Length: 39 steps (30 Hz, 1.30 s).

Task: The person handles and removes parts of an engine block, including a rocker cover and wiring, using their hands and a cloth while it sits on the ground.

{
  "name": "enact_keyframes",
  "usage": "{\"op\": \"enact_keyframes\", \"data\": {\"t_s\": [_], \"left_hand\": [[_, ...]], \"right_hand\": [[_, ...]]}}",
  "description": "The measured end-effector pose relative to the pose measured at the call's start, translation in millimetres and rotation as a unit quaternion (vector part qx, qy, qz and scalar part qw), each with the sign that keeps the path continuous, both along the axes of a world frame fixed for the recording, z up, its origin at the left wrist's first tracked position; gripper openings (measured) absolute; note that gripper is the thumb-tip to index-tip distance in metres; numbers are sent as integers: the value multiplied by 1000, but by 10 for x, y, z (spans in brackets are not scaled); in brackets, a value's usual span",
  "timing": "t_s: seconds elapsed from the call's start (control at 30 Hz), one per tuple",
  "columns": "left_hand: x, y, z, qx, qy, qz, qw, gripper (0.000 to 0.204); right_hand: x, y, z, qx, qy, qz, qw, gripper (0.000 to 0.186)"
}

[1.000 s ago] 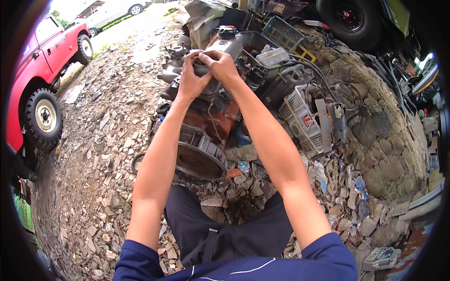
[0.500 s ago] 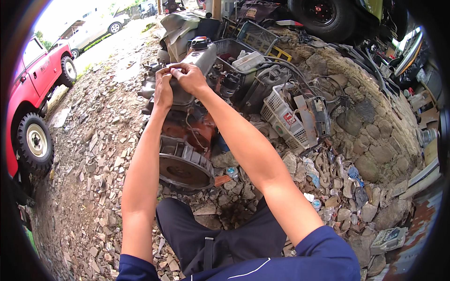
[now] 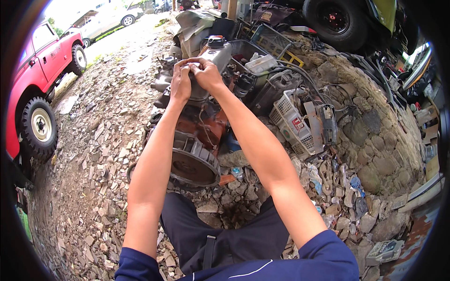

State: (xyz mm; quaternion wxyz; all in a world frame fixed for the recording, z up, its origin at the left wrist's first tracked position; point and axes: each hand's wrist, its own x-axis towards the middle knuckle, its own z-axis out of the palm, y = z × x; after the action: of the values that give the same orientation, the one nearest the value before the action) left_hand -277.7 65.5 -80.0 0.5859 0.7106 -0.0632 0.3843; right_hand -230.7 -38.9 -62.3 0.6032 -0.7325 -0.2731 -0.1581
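Note:
An engine (image 3: pixel 186 122) with a grey valve cover (image 3: pixel 219 55) and a round flywheel (image 3: pixel 193 167) at its near end stands on the stony ground before me. A black cap (image 3: pixel 215 42) tops the cover's far end. Over the cover's near end, my left hand (image 3: pixel 180 85) and my right hand (image 3: pixel 206 75) meet, fingers bent and fingertips close together. Both are closed, and whatever they pinch is too small or hidden to make out. Whether they touch the cover, I cannot tell.
Right of the engine are a white plastic basket (image 3: pixel 287 116), a dark jerrycan (image 3: pixel 272 89) and a grey crate (image 3: pixel 243 47) of parts. Stones and litter cover the ground. A red vehicle (image 3: pixel 44 70) stands at the left, a large tyre (image 3: pixel 333 21) at the far right.
The whole scene has shifted slightly rightward in the picture as my head turned. My hands stay together over the valve cover, with the fingers slightly rearranged.

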Motion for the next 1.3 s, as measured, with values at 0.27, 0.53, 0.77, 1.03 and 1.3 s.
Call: {"op": "enact_keyframes", "data": {"t_s": [0.27,0.53,0.77,1.03,1.3], "left_hand": [[57,58,-42,-7,16,8,1000,47],[84,32,-18,4,-12,-3,1000,40],[80,84,-34,46,-2,30,998,40],[60,65,26,33,45,23,998,35],[6,111,250,167,86,178,966,51]], "right_hand": [[-25,93,38,-21,32,-59,997,29],[-23,45,28,-21,10,-42,999,25],[-219,31,198,-60,50,-86,993,24],[40,-188,121,-12,90,49,995,28],[-32,-492,95,1,67,178,982,31]]}}
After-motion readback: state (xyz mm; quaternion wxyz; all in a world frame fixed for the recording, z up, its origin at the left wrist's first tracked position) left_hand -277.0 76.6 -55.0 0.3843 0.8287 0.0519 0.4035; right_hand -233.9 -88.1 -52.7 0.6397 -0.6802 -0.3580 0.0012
